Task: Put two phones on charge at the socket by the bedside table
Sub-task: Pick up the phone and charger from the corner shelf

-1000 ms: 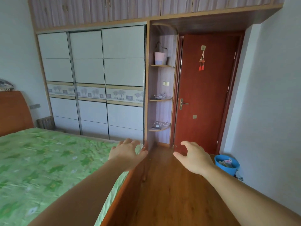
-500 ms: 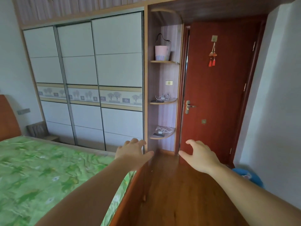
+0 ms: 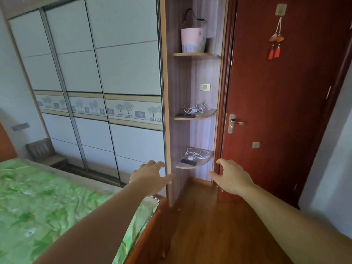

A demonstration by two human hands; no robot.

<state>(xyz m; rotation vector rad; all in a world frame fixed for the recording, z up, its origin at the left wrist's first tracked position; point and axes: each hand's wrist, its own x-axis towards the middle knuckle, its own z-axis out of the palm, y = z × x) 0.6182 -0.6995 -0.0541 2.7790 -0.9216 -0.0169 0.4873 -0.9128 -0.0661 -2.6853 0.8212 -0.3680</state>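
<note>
Bed: the green-covered bed (image 3: 38, 206) fills your lower left; less of its headboard (image 3: 5, 141) shows at the left edge than half a second ago.
Wall plate: a grey plate (image 3: 20, 127) sits on the left wall above the bedside table (image 3: 45, 153) — too blurred to tell whether it is a socket.
Wardrobe: the sliding doors (image 3: 85, 73) take up more of the view than before; their top rail has gone out of frame as you came nearer.
Left hand: your left hand (image 3: 150, 176) reaches forward above the footboard (image 3: 150, 231); fingers apart and loosely bent, holding nothing; it sits about where it did in the view.
Shelves: the corner shelves (image 3: 196, 54) between wardrobe and door loom larger now; a pink bag (image 3: 193, 40) stands on the top one.
Middle shelf: the first phone (image 3: 185, 115) lies flat at the front edge; a white cable (image 3: 195, 108) is tangled just behind it.
Lower shelf: the second phone (image 3: 188, 162) lies flat, a charger cable (image 3: 198, 154) coiled just behind it — both untouched, between your two hands in the view.
Right hand: your right hand (image 3: 233, 177) is stretched out; fingers spread, gripping nothing; its thumb points towards the lower shelf, nearer to it than before.
Door: the red door (image 3: 285, 92) is closed; its handle (image 3: 235, 121) is on the left side; a red tassel (image 3: 275, 44) hangs high up.
</note>
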